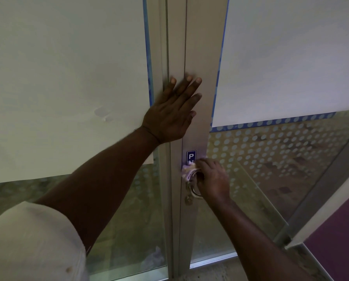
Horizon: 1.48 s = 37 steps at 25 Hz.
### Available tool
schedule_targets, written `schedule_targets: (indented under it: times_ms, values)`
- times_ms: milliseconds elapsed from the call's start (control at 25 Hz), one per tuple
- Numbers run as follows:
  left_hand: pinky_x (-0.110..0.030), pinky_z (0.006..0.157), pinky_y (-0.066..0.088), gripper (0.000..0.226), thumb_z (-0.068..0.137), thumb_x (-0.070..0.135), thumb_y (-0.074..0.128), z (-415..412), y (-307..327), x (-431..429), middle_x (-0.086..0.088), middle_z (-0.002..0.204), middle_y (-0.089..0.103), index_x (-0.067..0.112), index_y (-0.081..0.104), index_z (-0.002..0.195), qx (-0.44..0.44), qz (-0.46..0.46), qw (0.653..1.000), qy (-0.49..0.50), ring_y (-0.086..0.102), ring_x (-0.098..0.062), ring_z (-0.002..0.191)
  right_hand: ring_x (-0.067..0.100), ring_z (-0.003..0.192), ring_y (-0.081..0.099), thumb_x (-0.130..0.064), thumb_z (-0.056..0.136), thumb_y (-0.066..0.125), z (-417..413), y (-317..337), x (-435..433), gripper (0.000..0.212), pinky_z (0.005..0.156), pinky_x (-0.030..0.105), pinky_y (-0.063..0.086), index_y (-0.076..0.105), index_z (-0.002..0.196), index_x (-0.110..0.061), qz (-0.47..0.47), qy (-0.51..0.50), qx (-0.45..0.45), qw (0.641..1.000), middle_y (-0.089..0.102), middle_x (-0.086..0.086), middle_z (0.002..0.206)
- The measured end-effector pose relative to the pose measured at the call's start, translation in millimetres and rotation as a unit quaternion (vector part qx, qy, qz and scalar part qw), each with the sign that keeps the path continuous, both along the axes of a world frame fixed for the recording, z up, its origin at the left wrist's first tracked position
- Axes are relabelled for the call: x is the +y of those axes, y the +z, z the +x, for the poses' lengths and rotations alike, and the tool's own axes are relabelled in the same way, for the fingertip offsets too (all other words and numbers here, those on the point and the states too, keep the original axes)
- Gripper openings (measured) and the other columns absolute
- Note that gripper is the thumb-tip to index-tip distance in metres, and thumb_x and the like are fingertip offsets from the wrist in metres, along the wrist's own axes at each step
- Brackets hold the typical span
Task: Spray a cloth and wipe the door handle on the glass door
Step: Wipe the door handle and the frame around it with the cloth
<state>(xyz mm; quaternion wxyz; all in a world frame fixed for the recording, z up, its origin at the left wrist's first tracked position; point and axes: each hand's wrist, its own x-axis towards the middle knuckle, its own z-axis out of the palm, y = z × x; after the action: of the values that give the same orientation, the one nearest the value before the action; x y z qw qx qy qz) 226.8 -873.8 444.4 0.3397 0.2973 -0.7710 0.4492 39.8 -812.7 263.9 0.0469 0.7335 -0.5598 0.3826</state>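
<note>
My right hand (213, 178) grips a crumpled pale pink cloth (188, 170) and presses it against the top of the metal door handle (195, 192) on the grey door frame (198, 47). The cloth partly covers a small blue sign (191, 155) just above the handle. Higher up, my left hand (174, 112) lies flat on the frame, fingers spread and pointing upward, holding nothing. A round lock (188, 200) sits below the handle. No spray bottle is in view.
White paper sheets (68, 78) edged with blue tape cover the upper glass on both sides. The lower glass (271, 159) carries a pattern of frosted dots. A purple wall (342, 240) stands at the right.
</note>
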Motion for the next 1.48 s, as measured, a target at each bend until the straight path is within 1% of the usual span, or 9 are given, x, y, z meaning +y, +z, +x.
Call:
schedule_targets:
  times_ms: [160, 280, 360, 560, 680, 840, 1040, 1200, 1480]
  values:
    - [-0.059, 0.124, 0.021, 0.050, 0.105, 0.027, 0.050, 0, 1, 0, -0.025, 0.159, 0.040, 0.002, 0.048, 0.148, -0.001, -0.001, 1.000, -0.001, 0.036, -0.042, 0.150, 0.013, 0.094, 0.060, -0.013, 0.092, 0.062, -5, 22, -8, 0.027, 0.068, 0.021, 0.042, 0.062, 0.114, -0.028, -0.017, -0.043, -0.272, 0.961, 0.064, -0.004, 0.114]
    - [-0.059, 0.124, 0.021, 0.052, 0.104, 0.027, 0.051, 1, 0, -1, -0.025, 0.159, 0.041, 0.003, 0.045, 0.150, -0.005, -0.004, 1.000, -0.001, 0.037, -0.042, 0.149, 0.009, 0.097, 0.063, -0.016, 0.095, 0.061, -1, 36, -9, 0.025, 0.071, 0.017, 0.049, 0.056, 0.111, -0.035, -0.033, -0.036, -0.435, 0.899, 0.063, -0.001, 0.114]
    - [-0.058, 0.124, 0.021, 0.052, 0.105, 0.028, 0.050, 1, 0, -2, -0.025, 0.159, 0.041, 0.003, 0.044, 0.150, -0.006, -0.002, 1.000, -0.001, 0.037, -0.042, 0.149, 0.007, 0.100, 0.063, -0.020, 0.096, 0.065, 5, 37, -8, 0.022, 0.073, 0.010, 0.049, 0.057, 0.115, -0.028, -0.038, -0.039, -0.472, 0.880, 0.063, 0.000, 0.116]
    - [-0.060, 0.123, 0.023, 0.051, 0.105, 0.026, 0.052, 1, 1, -1, -0.026, 0.158, 0.042, 0.003, 0.045, 0.150, -0.002, 0.002, 1.000, -0.014, 0.038, -0.043, 0.148, 0.012, 0.095, 0.065, -0.031, 0.093, 0.073, 31, 11, 3, 0.026, 0.071, 0.033, 0.060, 0.056, 0.113, -0.027, 0.005, -0.026, -0.490, 0.871, 0.064, -0.001, 0.112]
    - [-0.060, 0.123, 0.024, 0.049, 0.103, 0.025, 0.054, 1, 1, 1, -0.025, 0.158, 0.043, 0.002, 0.049, 0.147, 0.000, 0.007, 1.000, -0.014, 0.038, -0.042, 0.148, 0.019, 0.091, 0.068, -0.028, 0.087, 0.075, 48, -13, 8, 0.027, 0.072, 0.039, 0.059, 0.054, 0.104, -0.033, 0.035, -0.001, -0.480, 0.877, 0.066, 0.002, 0.105]
    - [-0.057, 0.124, 0.020, 0.048, 0.103, 0.025, 0.052, 1, 1, 1, -0.024, 0.158, 0.043, 0.002, 0.053, 0.146, 0.004, 0.010, 1.000, -0.014, 0.037, -0.041, 0.149, 0.025, 0.078, 0.072, -0.033, 0.083, 0.079, 59, -44, 15, 0.031, 0.059, 0.042, 0.060, 0.055, 0.102, -0.030, 0.095, -0.012, -0.519, 0.850, 0.070, 0.012, 0.102]
    - [-0.054, 0.127, 0.015, 0.049, 0.104, 0.027, 0.050, 0, 0, -1, -0.023, 0.159, 0.041, 0.003, 0.052, 0.146, 0.006, 0.012, 1.000, -0.010, 0.036, -0.041, 0.150, 0.024, 0.078, 0.068, -0.038, 0.084, 0.077, 66, -64, 18, 0.033, 0.068, 0.047, 0.059, 0.052, 0.100, -0.025, 0.128, -0.074, -0.454, 0.879, 0.066, 0.003, 0.097]
    - [-0.055, 0.126, 0.016, 0.048, 0.104, 0.027, 0.051, 0, 0, -1, -0.023, 0.159, 0.041, 0.003, 0.052, 0.145, 0.005, 0.012, 1.000, -0.011, 0.035, -0.040, 0.150, 0.030, 0.076, 0.071, -0.053, 0.086, 0.071, 68, -68, 24, 0.037, 0.069, 0.044, 0.059, 0.048, 0.098, -0.026, 0.190, -0.121, -0.378, 0.898, 0.070, 0.002, 0.092]
    - [-0.054, 0.126, 0.016, 0.049, 0.104, 0.029, 0.050, 1, 0, -1, -0.023, 0.159, 0.041, 0.003, 0.052, 0.146, 0.004, 0.013, 1.000, -0.004, 0.036, -0.040, 0.150, 0.007, 0.065, 0.065, -0.034, 0.085, 0.079, 57, -40, 17, 0.026, 0.053, 0.023, 0.045, 0.055, 0.093, -0.027, 0.128, -0.105, -0.433, 0.886, 0.067, -0.010, 0.080]
